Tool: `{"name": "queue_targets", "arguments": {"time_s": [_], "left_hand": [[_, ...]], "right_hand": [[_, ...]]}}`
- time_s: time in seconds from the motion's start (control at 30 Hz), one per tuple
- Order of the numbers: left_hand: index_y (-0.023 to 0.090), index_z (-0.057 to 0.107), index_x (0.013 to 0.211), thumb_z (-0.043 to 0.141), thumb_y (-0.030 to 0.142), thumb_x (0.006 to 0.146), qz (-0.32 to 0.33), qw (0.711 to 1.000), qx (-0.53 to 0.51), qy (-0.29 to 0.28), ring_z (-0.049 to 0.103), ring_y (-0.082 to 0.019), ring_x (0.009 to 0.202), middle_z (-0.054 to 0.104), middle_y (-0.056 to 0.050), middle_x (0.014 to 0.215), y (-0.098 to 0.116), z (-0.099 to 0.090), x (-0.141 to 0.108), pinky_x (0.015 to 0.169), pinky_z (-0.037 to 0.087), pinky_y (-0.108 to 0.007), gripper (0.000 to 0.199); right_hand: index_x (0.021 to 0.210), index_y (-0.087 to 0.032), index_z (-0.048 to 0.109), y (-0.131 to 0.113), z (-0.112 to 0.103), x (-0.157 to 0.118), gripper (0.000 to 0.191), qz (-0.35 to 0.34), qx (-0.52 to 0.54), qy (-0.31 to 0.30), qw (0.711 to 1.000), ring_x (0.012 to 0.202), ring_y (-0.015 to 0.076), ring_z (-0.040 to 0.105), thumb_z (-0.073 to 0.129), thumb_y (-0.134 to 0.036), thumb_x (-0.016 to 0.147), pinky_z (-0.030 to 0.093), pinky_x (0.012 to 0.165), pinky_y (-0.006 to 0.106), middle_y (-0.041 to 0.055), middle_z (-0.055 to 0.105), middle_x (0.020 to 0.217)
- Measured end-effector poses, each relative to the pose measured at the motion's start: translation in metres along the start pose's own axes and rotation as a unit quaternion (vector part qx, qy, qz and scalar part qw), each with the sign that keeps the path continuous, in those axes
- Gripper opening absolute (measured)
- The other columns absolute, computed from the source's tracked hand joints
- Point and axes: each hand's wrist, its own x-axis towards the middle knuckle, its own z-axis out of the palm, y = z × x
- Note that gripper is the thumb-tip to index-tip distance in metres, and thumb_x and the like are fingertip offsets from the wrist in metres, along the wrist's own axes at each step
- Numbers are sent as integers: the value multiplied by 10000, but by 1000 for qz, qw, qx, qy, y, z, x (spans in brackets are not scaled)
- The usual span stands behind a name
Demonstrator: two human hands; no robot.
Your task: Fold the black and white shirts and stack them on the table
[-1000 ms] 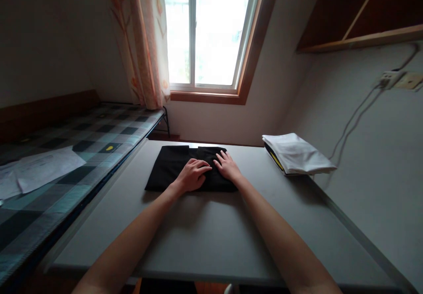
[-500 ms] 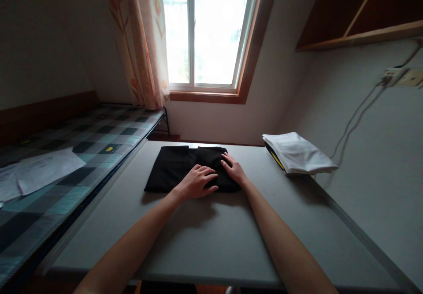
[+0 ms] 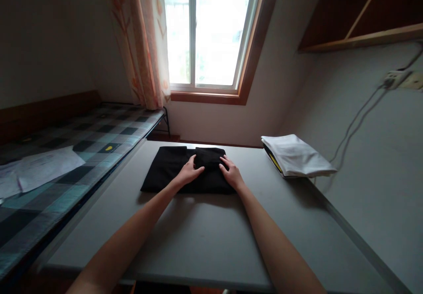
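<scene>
A folded black garment (image 3: 161, 170) lies flat on the grey-white table (image 3: 205, 236), with a narrow gap between two folded sections at its far edge. My left hand (image 3: 189, 173) is over its middle, thumb and fingers apart, near the inner edge of the right-hand section. My right hand (image 3: 232, 175) rests on the garment's right side with the fingers spread. Part of the cloth is hidden under both hands.
Folded white cloth (image 3: 297, 155) lies in a stack at the table's right, with black and yellow layers beneath. A bed with a checked cover (image 3: 122, 142) and papers (image 3: 49, 168) stands at the left. A cable (image 3: 355, 115) hangs along the right wall.
My left hand has shifted a little left and away from me, and its thumb and fingers have spread apart. The right hand stays on the garment's right side.
</scene>
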Motion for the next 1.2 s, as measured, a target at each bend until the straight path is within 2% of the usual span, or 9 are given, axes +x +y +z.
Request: {"name": "queue_targets", "arguments": {"time_s": [0.1, 0.27, 0.5, 0.6, 0.73, 0.83, 0.97, 1.07, 1.2], "left_hand": [[134, 424, 1402, 610, 423, 820, -7, 1000, 0, 10, 622, -264, 1076, 634, -157, 1223, 4, 1, 13, 892, 501, -349, 676], [147, 494, 1334, 593, 481, 821, -18, 991, 97, 88, 578, -335, 1170, 618, -197, 1231, 9, -7, 33, 977, 437, -417, 620], [130, 470, 1350, 714, 303, 733, -73, 995, -60, 30, 472, -328, 1306, 501, -193, 1417, 10, -10, 67, 1055, 393, -395, 685], [164, 465, 1368, 710, 255, 742, -73, 992, -99, 22, 543, -279, 1232, 510, -154, 1416, 12, -9, 74, 994, 455, -350, 679], [184, 391, 1424, 725, 270, 753, -100, 982, -159, 17, 648, -236, 1026, 619, -140, 1262, 14, -11, 76, 833, 535, -338, 755], [156, 476, 1345, 771, 293, 719, -116, 974, -191, 15, 676, -217, 880, 685, -135, 1085, 13, -13, 76, 736, 544, -316, 705], [113, 621, 1092, 801, 274, 679, -124, 970, -210, 7, 665, -190, 711, 696, -100, 857, 12, -11, 74, 633, 528, -282, 479], [135, 582, 1158, 822, 242, 644, -123, 971, -203, 40, 655, -179, 711, 685, -86, 892, 10, -8, 73, 625, 516, -268, 578], [192, 534, 1247, 817, 166, 624, -107, 975, -175, 86, 650, -168, 807, 666, -62, 994, 8, -5, 76, 709, 516, -258, 685]], "right_hand": [[1313, -195, 602, -1, -1, -1, 447, -2, 2, -1, 1000, 1375, 217, 408, 482, -327, 903, 309, 1152, 407, 101, 460, 1475], [1321, -198, 596, -2, -1, -1, 456, -4, 2, -3, 1000, 1372, 214, 412, 472, -340, 906, 320, 1147, 392, 92, 465, 1474], [1375, -149, 535, -14, -6, -8, 507, -19, -100, -31, 994, 1397, 272, 360, 463, -371, 925, 295, 1143, 441, 153, 410, 1503], [1352, -194, 549, -34, -12, -18, 545, -93, -164, -45, 981, 1418, 339, 274, 568, -458, 875, 249, 1136, 515, 144, 386, 1514], [1126, -231, 634, -60, -23, -32, 499, -214, -174, -95, 956, 1236, 306, 431, 745, -504, 723, 347, 1052, 452, 117, 523, 1308], [1043, -236, 613, -69, -28, -37, 521, -251, -190, -138, 939, 1073, 268, 478, 830, -439, 615, 391, 959, 412, 79, 540, 1143], [1063, -223, 594, -72, -27, -39, 452, -263, -222, -153, 927, 999, 234, 476, 794, -311, 667, 379, 888, 363, 64, 540, 1075], [1072, -227, 617, -73, -19, -38, 379, -287, -236, -157, 915, 973, 222, 497, 758, -289, 725, 358, 877, 361, 55, 573, 1047], [917, -209, 675, -75, -9, -34, 80, -321, -239, -165, 901, 902, 185, 546, 631, -234, 856, 363, 835, 338, 44, 624, 979]]}}
